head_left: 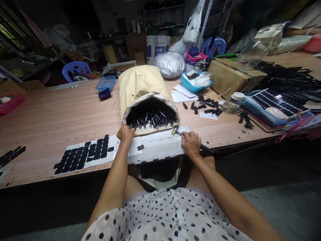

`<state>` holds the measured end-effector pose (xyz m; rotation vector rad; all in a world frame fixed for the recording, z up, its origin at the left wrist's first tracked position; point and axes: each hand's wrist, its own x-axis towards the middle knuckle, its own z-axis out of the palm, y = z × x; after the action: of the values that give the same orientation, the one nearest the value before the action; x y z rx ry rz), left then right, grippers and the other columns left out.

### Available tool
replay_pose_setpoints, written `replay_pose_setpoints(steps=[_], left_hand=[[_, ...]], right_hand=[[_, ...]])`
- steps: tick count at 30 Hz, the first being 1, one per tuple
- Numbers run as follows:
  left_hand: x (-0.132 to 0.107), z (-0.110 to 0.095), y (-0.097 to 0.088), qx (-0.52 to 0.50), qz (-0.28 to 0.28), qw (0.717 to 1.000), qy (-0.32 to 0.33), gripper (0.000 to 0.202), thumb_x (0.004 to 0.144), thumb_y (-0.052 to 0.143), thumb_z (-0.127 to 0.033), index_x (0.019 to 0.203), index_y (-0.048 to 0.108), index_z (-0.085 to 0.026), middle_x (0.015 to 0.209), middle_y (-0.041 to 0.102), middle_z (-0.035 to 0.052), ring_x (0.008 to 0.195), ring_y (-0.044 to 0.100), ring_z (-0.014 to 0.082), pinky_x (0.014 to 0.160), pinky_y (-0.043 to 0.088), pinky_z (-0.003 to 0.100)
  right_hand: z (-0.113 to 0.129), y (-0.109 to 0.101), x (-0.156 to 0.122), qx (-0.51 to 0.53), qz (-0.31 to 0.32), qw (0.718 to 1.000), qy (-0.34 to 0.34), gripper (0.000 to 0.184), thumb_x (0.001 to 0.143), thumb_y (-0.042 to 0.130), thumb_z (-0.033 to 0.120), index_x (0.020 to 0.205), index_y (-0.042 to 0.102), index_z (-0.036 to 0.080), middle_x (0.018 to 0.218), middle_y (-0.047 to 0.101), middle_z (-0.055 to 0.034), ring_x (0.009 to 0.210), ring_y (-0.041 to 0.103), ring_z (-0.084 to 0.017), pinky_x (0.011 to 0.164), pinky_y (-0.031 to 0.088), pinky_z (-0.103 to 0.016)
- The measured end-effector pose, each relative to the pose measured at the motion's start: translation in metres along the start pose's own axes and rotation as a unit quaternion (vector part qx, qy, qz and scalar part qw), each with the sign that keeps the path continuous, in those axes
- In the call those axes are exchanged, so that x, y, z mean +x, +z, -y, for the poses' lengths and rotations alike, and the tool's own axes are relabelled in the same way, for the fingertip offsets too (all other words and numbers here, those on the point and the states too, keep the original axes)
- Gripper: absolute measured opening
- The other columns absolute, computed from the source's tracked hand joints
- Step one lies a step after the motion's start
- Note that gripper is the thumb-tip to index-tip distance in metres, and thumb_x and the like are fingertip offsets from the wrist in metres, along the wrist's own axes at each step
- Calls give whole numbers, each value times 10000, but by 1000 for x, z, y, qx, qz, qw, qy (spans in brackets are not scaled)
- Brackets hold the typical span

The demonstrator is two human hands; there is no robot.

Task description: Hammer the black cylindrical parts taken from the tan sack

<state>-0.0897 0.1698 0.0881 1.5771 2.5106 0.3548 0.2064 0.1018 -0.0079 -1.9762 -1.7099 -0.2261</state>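
A tan sack point(140, 85) lies on its side on the wooden table point(57, 117), its mouth facing me and full of several black pen-like parts point(151, 119). My left hand point(125, 133) is closed at the left lip of the sack mouth, fingers curled around one of the black parts. My right hand point(191, 143) is closed on a slim tool with a yellow-green tip point(175, 131), its black shaft running out toward the right. Both hands rest over a white backing sheet point(155, 147) that carries several black adhesive pads point(84, 156) on its left half.
Loose black parts point(205, 106) lie scattered right of the sack. A cardboard box point(232, 77), blue trays point(194, 83) and a tray of black strips point(276, 102) crowd the right side. A small blue basket point(105, 83) and a blue plastic chair point(76, 71) stand behind.
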Motion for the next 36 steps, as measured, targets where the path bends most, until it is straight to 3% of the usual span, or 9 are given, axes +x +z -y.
replay_pose_setpoints(steps=[2, 5, 8, 14, 19, 24, 32, 36], left_hand=[[-22, -5, 5, -51, 6, 995, 83, 182, 845, 623, -317, 983, 669, -210, 1017, 704, 100, 937, 666, 265, 749, 509, 349], [-57, -18, 23, -117, 74, 962, 236, 107, 823, 659, -260, 925, 664, -228, 967, 691, 33, 893, 634, 209, 768, 494, 310], [-80, -27, 46, -144, 123, 934, 304, 90, 803, 705, -236, 891, 690, -231, 931, 688, 23, 949, 607, 218, 850, 472, 331], [-80, -23, 69, -191, 120, 926, 303, 114, 811, 715, -230, 924, 727, -243, 971, 683, 23, 994, 582, 226, 922, 447, 363], [-77, -22, 71, -204, 126, 923, 302, 125, 797, 724, -231, 919, 745, -247, 956, 678, 21, 996, 583, 226, 929, 448, 363], [-79, -24, 70, -208, 125, 925, 294, 125, 780, 738, -221, 899, 756, -251, 946, 678, 20, 999, 586, 225, 925, 454, 359], [-80, -27, 72, -212, 127, 931, 270, 117, 760, 748, -202, 868, 759, -247, 926, 680, 17, 974, 591, 219, 910, 460, 355], [-80, -28, 73, -213, 123, 931, 270, 99, 765, 750, -209, 854, 760, -251, 919, 677, 14, 969, 587, 216, 915, 454, 356]], right_hand=[[0, -1, 0, 3, 2, 1000, 0, 249, 910, 504, 222, 1045, 713, 222, 899, 570, -93, 876, 416, -236, 704, 250, -331], [0, -2, 0, 3, 8, 1000, 1, 250, 912, 505, 221, 1048, 715, 224, 906, 575, -93, 878, 421, -236, 705, 253, -331], [0, -3, 0, 2, 11, 1000, 4, 250, 918, 506, 224, 1049, 720, 224, 910, 582, -93, 880, 426, -235, 705, 252, -329], [-2, -6, 5, 18, 19, 1000, 4, 242, 909, 522, 223, 1041, 724, 231, 909, 592, -89, 880, 436, -233, 711, 269, -326], [2, -18, 1, 82, 23, 996, 2, 273, 936, 479, 244, 1053, 726, 249, 910, 623, -80, 883, 498, -233, 740, 358, -324], [24, -33, -18, 169, 37, 984, -38, 304, 971, 438, 273, 1083, 720, 250, 925, 665, -66, 901, 590, -214, 810, 452, -314], [39, -44, -33, 157, 70, 984, -43, 286, 968, 462, 258, 1048, 736, 268, 892, 682, -46, 856, 629, -191, 746, 480, -282], [47, -45, -32, 175, 57, 982, -51, 300, 973, 449, 256, 1094, 723, 257, 910, 684, -51, 894, 630, -187, 795, 477, -276]])
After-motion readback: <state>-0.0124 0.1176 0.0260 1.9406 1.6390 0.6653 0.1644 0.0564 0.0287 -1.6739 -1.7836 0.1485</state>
